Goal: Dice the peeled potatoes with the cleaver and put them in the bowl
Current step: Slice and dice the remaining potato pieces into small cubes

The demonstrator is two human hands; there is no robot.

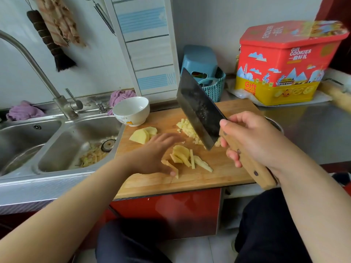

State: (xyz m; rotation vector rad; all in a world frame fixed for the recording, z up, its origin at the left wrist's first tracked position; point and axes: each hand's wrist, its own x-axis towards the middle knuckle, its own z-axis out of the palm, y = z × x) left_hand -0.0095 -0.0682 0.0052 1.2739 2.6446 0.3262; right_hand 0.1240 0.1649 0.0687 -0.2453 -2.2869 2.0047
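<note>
With the right hand (pixel 252 137) gripping the raised cleaver (pixel 199 112) and the left hand (pixel 153 154) spread flat beside the slices (pixel 182 154) mid-board, bowl (pixel 131 111) at eleven o'clock, a hasty chop could catch those loose fingers.

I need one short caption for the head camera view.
Right hand lifts cleaver; left hand reaches potato slices on the board.

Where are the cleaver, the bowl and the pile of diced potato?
cleaver (pixel 197 109), head view, middle of the blade
bowl (pixel 133 115), head view, outer white wall
diced potato (pixel 187 128), head view, middle of the pile
</note>
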